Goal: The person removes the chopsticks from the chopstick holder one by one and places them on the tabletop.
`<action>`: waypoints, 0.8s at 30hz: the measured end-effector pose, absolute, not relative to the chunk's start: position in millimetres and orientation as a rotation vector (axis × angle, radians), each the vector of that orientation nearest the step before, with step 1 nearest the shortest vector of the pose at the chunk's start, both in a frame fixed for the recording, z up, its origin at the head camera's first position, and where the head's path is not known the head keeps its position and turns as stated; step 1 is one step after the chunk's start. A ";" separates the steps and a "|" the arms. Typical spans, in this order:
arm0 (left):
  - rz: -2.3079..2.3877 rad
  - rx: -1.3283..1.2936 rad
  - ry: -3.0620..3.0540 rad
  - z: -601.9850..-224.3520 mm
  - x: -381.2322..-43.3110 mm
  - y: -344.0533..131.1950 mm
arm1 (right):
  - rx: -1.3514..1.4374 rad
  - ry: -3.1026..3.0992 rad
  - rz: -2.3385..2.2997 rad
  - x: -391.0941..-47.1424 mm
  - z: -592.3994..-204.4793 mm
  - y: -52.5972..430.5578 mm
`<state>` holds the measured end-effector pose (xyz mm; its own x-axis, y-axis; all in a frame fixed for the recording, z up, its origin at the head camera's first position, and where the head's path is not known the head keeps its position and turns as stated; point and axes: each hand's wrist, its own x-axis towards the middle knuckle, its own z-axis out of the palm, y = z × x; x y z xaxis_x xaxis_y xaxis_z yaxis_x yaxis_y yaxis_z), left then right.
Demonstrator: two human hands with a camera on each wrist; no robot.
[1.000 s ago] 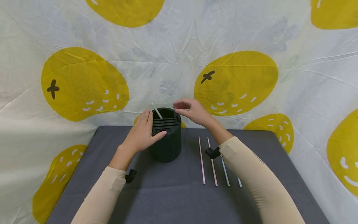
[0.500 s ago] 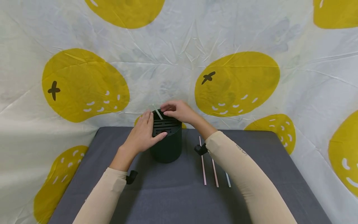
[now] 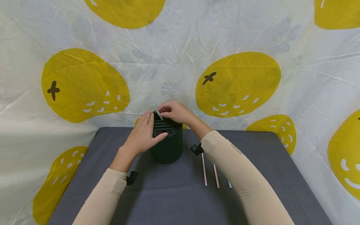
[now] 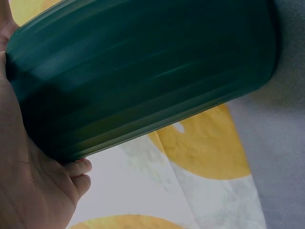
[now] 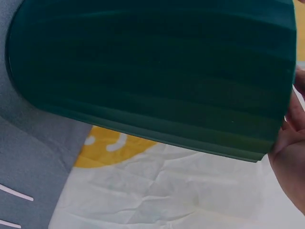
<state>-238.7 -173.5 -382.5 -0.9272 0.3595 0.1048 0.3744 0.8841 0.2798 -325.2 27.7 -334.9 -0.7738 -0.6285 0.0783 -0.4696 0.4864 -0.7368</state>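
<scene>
A dark green cylindrical utensil holder (image 3: 167,148) with a black slotted top stands upright at the back of the table. My left hand (image 3: 142,134) grips its left side, thumb over the front rim; in the left wrist view, fingertips (image 4: 82,179) curl round the wall. A pale green chopstick (image 3: 157,110) leans out of the open compartment behind the slots. At that opening, my right hand (image 3: 177,112) pinches the chopstick between thumb and fingers. The holder's wall hides most of this hand (image 5: 288,143) in the right wrist view. The chopstick's lower end is out of sight.
To the right of the holder lie a pink chopstick (image 3: 204,172), a salmon one (image 3: 216,176) and a blue one (image 3: 229,184), partly under my right forearm. Grey cloth (image 3: 174,197) covers the table. A fruit-print curtain (image 3: 168,72) hangs close behind.
My right hand has moved left from beside the holder's rim to the chopstick in it. The forearm now covers more of the chopsticks on the table. My left hand stays put.
</scene>
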 end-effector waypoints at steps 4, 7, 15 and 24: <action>-0.453 -0.585 -2.997 -383.0 -238.7 -173.0 | -0.941 2.517 -1.179 -325.6 -337.4 27.0; -0.450 -0.582 -2.996 -383.2 -238.2 -172.9 | -0.929 2.523 -1.184 -325.9 -338.3 26.4; -0.463 -0.581 -2.983 -382.3 -236.5 -173.0 | -0.896 2.562 -1.181 -326.6 -340.4 26.1; -0.461 -0.581 -2.984 -382.0 -236.9 -172.6 | -0.889 2.607 -1.185 -326.0 -342.7 24.3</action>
<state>-236.9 -172.6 -382.0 -0.9265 0.3562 0.1215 0.3763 0.8837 0.2784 -326.0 24.3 -342.7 -0.8148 -0.5694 0.1092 -0.4565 0.5140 -0.7262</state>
